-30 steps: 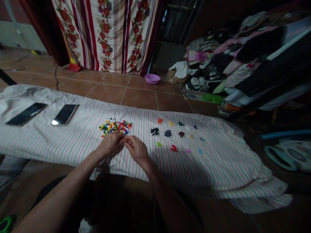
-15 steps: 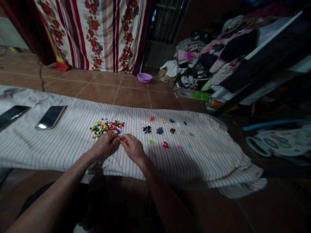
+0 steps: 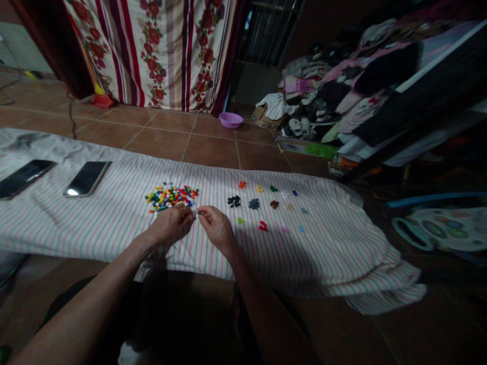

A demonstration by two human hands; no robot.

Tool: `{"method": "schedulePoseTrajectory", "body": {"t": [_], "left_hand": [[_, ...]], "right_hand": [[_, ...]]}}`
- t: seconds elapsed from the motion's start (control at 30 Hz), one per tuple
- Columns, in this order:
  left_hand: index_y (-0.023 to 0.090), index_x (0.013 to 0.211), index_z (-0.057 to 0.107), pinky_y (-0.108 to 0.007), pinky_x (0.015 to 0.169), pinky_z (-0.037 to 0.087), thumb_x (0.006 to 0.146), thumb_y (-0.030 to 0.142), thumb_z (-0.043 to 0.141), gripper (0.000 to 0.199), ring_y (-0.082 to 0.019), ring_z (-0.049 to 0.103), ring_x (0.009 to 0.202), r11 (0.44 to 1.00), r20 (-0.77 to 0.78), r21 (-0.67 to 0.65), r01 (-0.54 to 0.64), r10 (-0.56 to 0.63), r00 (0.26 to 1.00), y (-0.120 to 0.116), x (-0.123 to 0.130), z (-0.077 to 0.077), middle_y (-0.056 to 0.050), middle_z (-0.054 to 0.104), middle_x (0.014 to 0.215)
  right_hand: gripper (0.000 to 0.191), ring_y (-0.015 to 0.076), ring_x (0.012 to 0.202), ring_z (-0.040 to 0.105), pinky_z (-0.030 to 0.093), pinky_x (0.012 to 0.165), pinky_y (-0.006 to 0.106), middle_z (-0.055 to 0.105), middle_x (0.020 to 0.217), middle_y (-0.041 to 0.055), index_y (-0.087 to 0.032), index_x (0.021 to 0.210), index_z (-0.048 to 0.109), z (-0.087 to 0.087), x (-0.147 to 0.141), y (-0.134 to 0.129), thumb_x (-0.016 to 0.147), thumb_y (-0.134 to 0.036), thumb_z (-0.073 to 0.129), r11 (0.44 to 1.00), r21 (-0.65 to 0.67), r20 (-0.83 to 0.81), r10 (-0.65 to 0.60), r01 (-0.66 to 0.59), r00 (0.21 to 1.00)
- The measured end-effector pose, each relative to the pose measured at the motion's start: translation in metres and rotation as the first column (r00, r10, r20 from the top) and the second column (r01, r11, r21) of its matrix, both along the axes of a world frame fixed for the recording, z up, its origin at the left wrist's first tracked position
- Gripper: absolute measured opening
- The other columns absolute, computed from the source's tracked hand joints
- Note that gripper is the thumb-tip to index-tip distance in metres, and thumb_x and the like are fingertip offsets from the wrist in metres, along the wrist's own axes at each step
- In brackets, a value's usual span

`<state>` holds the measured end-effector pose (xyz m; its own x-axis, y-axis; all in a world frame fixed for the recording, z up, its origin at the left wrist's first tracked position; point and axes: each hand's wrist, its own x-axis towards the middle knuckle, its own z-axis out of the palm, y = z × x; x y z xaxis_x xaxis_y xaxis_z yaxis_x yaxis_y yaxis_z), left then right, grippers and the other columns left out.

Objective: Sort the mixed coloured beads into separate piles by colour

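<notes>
Striped cloth (image 3: 331, 253): one mixed pile (image 3: 167, 196), fourteen colour groups (image 3: 254, 204)

Two phones (image 3: 88, 178) on your left, well apart from the pile. Your left hand (image 3: 174, 221) curls at the pile's near edge; can't tell if it's holding anything. Your right hand (image 3: 216, 226) pinches. Pile: too many to count. Groups on your right, rows of five, five, four, likely spaced so colours don't mix. One dark piece (image 3: 199, 213) in the right pinch, probably for fine control.

A red, yellow, green and blue pile (image 3: 169, 196) spreads beyond the left hand (image 3: 173, 223); right of the right hand (image 3: 216, 228), black pieces (image 3: 234, 202), brown pieces (image 3: 274, 205) and red pieces (image 3: 263, 226) dot white cloth (image 3: 114, 218) striped pink and, seemingly, grey-green.
</notes>
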<state>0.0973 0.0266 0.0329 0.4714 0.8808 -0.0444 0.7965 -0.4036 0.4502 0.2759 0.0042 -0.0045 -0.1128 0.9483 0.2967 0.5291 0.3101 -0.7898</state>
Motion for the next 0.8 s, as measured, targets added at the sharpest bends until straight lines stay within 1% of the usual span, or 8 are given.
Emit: {"method": "schedulePoseTrajectory", "body": {"t": [0.23,0.43,0.53,0.6,0.7,0.77,0.8], "left_hand": [[0.019,0.086,0.063,-0.025,0.069,0.042,0.092,0.033,0.04,0.028,-0.013,0.056,0.073,0.998,0.006,0.063,-0.006,0.005,1.0,0.002,-0.002,-0.007,-0.003,0.06,0.083],[0.018,0.082,0.062,-0.025,0.067,0.041,0.092,0.033,0.038,0.029,-0.013,0.055,0.069,0.998,-0.03,0.056,-0.01,0.012,0.999,0.001,0.0,-0.001,-0.003,0.06,0.08],[0.019,0.083,0.062,-0.026,0.069,0.042,0.093,0.033,0.038,0.029,-0.014,0.057,0.073,0.998,-0.036,0.068,-0.015,0.018,0.999,0.001,0.001,0.002,-0.004,0.061,0.083],[0.019,0.084,0.062,-0.026,0.07,0.043,0.093,0.034,0.038,0.029,-0.014,0.059,0.074,0.997,-0.04,0.074,-0.014,0.017,0.999,0.001,0.0,0.002,-0.004,0.062,0.085],[0.019,0.085,0.063,-0.027,0.071,0.044,0.093,0.034,0.037,0.031,-0.015,0.06,0.075,0.997,-0.037,0.075,-0.007,0.01,0.999,0.002,-0.001,0.001,-0.005,0.064,0.086],[0.019,0.086,0.063,-0.028,0.074,0.045,0.094,0.035,0.035,0.033,-0.016,0.061,0.079,0.997,-0.023,0.08,-0.01,0.012,1.0,0.002,-0.002,0.0,-0.005,0.065,0.088],[0.019,0.086,0.063,-0.029,0.074,0.045,0.094,0.036,0.035,0.034,-0.017,0.062,0.08,0.997,-0.018,0.082,-0.013,0.014,1.0,0.002,-0.002,0.0,-0.006,0.065,0.089]], "right_hand": [[0.021,0.0141,0.082,0.064,0.052,0.075,0.026,0.068,0.094,0.0017,-0.025,0.1,0.068,-0.002,0.005,0.003,0.086,-0.019,0.053,0.997,0.034,0.019,-0.075,0.074,0.997],[0.019,0.0134,0.076,0.062,0.052,0.074,0.026,0.064,0.09,0.0019,-0.023,0.096,0.069,0.0,0.012,0.004,0.083,-0.019,0.056,0.992,0.051,-0.001,-0.115,0.115,0.993],[0.02,0.0132,0.074,0.06,0.052,0.072,0.026,0.063,0.088,0.0027,-0.022,0.094,0.07,0.004,0.019,0.006,0.083,-0.019,0.054,0.987,0.083,-0.045,-0.135,0.139,0.99],[0.02,0.0129,0.072,0.059,0.052,0.07,0.025,0.062,0.088,0.0032,-0.021,0.094,0.07,0.006,0.03,0.01,0.083,-0.021,0.053,0.979,0.102,-0.072,-0.169,0.175,0.983],[0.02,0.0137,0.071,0.058,0.052,0.068,0.026,0.061,0.085,0.004,-0.02,0.095,0.07,0.009,0.058,0.018,0.082,-0.024,0.055,0.955,0.133,-0.081,-0.257,0.266,0.963],[0.022,0.0146,0.07,0.057,0.052,0.067,0.027,0.061,0.084,0.0046,-0.019,0.096,0.07,0.01,0.08,0.021,0.081,-0.025,0.056,0.919,0.15,-0.059,-0.359,0.364,0.932],[0.022,0.0149,0.069,0.057,0.052,0.068,0.027,0.061,0.084,0.0048,-0.019,0.095,0.07,0.011,0.091,0.022,0.08,-0.025,0.055,0.891,0.162,-0.04,-0.423,0.424,0.905]]}}
